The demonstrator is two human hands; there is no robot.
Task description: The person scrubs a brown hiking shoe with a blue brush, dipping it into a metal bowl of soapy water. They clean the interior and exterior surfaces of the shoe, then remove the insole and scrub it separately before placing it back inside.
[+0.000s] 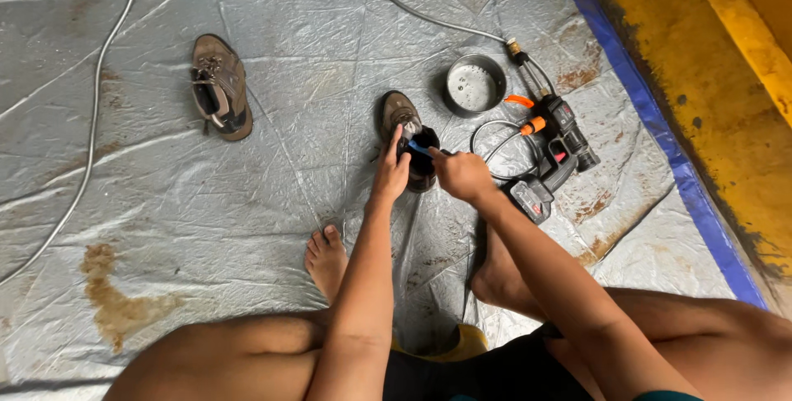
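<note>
place: outdoor wash area | signs: wet grey tarpaulin [247,203], hose [91,104], handheld pressure washer [557,149], metal bowl [474,85]

The left hand [391,172] grips the rear of a brown shoe [408,139] lying on a grey tarpaulin [247,203]. The right hand [462,174] holds a small blue-handled brush [421,149] against the shoe opening. A second brown shoe [219,86] lies well apart to the left. A round metal bowl [474,84] sits just beyond the held shoe. A black handheld spray gun [554,149] with orange fittings lies beside the right hand, connected to a grey hose [429,17].
</note>
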